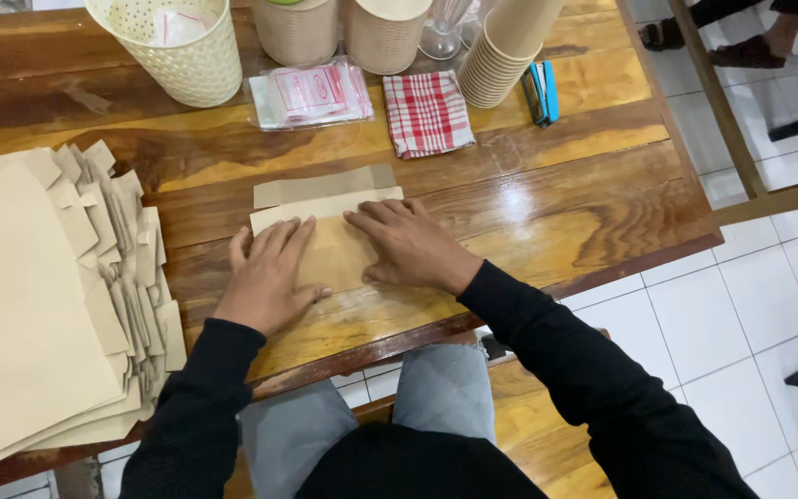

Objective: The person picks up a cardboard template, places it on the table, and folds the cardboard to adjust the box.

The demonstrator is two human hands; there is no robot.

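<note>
I see both hands flat, fingers spread: left hand (268, 277) and right hand (405, 245) press a paper sheet (327, 226) beneath each grip on the wooden tabletop (556, 194); white floor tiles (750, 305) lie right.

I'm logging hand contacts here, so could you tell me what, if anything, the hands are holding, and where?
Nothing is gripped. Both the left hand and right hand press flat on the brown paper sheet, over its lower folded part.
</note>
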